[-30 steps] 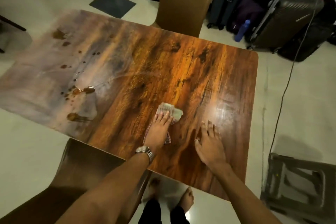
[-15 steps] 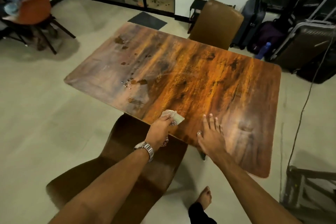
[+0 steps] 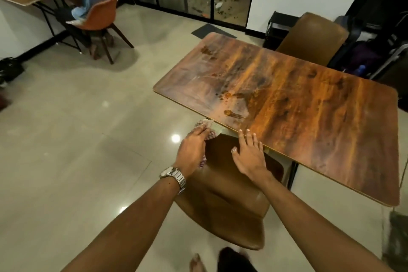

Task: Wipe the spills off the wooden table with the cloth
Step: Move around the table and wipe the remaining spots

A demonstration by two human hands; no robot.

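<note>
Dim warm light, floor (image 3: 176, 138) glare, perhaps slight blur.

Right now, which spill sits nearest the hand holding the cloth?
The lone brown blotch beside the table's near edge, just beyond the cloth in the left hand. The droplet cluster and the corner stains lie farther up.

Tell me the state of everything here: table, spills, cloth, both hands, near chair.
Table: spotted at its left end, the rest bare.
Spills: brown drops and puddles, not yet wiped.
Cloth: off the table, held just past its near edge.
Left hand: holds the cloth.
Right hand: fingers straight, tips on the table's edge.
Chair: unoccupied, partly under the table.
</note>
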